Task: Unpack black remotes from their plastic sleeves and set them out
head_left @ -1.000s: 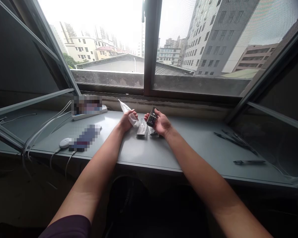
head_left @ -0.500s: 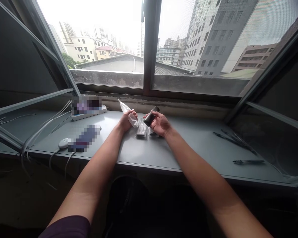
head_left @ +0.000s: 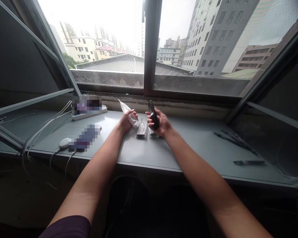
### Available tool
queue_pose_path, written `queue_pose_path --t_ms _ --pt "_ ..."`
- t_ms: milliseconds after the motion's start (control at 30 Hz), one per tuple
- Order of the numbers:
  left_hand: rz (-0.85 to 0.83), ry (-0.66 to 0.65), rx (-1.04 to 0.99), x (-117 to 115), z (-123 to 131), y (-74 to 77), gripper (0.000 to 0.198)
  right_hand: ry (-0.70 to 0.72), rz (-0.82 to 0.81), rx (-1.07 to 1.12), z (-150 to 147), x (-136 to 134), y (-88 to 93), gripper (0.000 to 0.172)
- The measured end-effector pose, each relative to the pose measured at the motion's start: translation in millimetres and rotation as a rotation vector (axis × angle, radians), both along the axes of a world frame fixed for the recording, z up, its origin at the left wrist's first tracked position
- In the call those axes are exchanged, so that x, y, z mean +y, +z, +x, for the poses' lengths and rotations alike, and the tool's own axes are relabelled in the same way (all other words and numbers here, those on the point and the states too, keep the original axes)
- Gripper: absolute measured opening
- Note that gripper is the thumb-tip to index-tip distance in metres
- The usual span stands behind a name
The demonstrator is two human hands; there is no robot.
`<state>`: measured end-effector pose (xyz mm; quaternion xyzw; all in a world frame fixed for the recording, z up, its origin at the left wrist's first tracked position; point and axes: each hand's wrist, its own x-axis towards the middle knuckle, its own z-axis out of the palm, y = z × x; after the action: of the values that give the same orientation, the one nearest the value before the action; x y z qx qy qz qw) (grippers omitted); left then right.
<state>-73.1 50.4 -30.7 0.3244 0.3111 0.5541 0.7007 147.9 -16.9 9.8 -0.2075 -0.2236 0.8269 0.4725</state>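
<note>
My left hand (head_left: 125, 121) is closed on a white tissue (head_left: 125, 106), whose pointed end sticks up to the left. In my right hand (head_left: 162, 123) is a small black oblong object (head_left: 153, 114), held nearly upright between thumb and fingers; its kind I cannot make out. On the table between the hands lies a clear plastic packet (head_left: 141, 128) with something dark at its near end. A second clear packet (head_left: 152, 133) is partly hidden below my right hand.
A blurred-out phone-like object (head_left: 85, 138), a round white charger (head_left: 64, 142) and a white power strip (head_left: 89, 112) with cables are on the left. Several dark pens (head_left: 248, 162) lie at the right. Metal frame bars flank the grey table (head_left: 149, 155); a window stands behind.
My right hand has turned the black object from slanting up to the right to nearly upright, leaning left. The left hand and the tissue have stayed in place.
</note>
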Motion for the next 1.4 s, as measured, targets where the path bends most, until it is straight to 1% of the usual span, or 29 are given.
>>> queue_pose_path --t_ms 100,200,233,333,367,433,567,633,733,800,933,1033,1100,1167,1233,1267,1333,1400 --pt "0.004 -0.004 -0.012 1.8 -1.1 -2.0 0.02 -0.097 -0.037 -0.067 -3.1 2.2 -2.3 0.019" --pt "0.013 -0.013 -0.02 2.4 -2.1 -3.3 0.02 -0.117 -0.071 -0.086 -4.9 4.0 -5.5 0.012" --pt "0.016 -0.011 -0.019 2.2 -2.3 -3.3 0.021 -0.111 -0.072 -0.086 -5.0 4.0 -6.3 0.013" --pt "0.023 0.01 -0.018 1.5 -2.3 -2.4 0.021 -0.079 -0.045 -0.084 -5.3 1.8 -7.2 0.026" --pt "0.022 0.024 -0.024 1.3 -2.3 -1.9 0.02 -0.077 -0.02 -0.09 -5.6 0.4 -7.0 0.029" --pt "0.016 0.062 -0.043 1.0 -2.2 -0.6 0.018 -0.092 0.061 -0.11 -6.8 -2.5 -6.3 0.031" --pt "-0.013 0.148 -0.059 0.2 -2.5 2.2 0.021 -0.147 0.307 -0.194 -10.2 -3.9 -7.9 0.03" --pt "-0.032 0.171 -0.044 -0.7 -2.9 3.6 0.026 -0.203 0.415 -0.232 -12.0 -2.0 -10.7 0.034" --pt "-0.041 0.186 -0.032 -2.3 -3.6 5.2 0.032 -0.29 0.481 -0.262 -14.5 0.9 -14.2 0.039" --pt "-0.04 0.189 -0.03 -3.1 -4.1 5.6 0.033 -0.317 0.51 -0.279 -15.4 0.8 -14.9 0.036" --pt "-0.039 0.18 -0.036 -2.6 -5.2 4.3 0.033 -0.287 0.629 -0.324 -13.9 -4.7 -12.9 0.029" --pt "-0.026 0.16 -0.077 -1.1 -5.1 2.5 0.034 -0.212 0.73 -0.366 -11.4 -9.5 -10.6 0.027" --pt "-0.011 0.162 -0.104 -0.8 -4.2 1.9 0.034 -0.146 0.783 -0.412 -11.0 -11.0 -10.2 0.028" --pt "0.011 0.174 -0.126 -1.7 -2.9 2.4 0.033 -0.086 0.788 -0.446 -12.6 -10.9 -11.4 0.037" --pt "0.052 0.202 -0.149 -3.4 -1.6 4.1 0.03 -0.033 0.726 -0.441 -15.5 -9.4 -14.0 0.047" --pt "0.075 0.222 -0.162 -4.3 -1.2 5.2 0.029 -0.013 0.675 -0.43 -17.2 -8.4 -15.4 0.048" --pt "0.118 0.282 -0.193 -5.7 -1.2 7.5 0.026 0.0 0.568 -0.439 -19.7 -6.3 -17.8 0.041" --pt "0.145 0.347 -0.224 -6.0 -2.3 9.3 0.023 -0.034 0.505 -0.486 -20.5 -4.3 -18.8 0.033"
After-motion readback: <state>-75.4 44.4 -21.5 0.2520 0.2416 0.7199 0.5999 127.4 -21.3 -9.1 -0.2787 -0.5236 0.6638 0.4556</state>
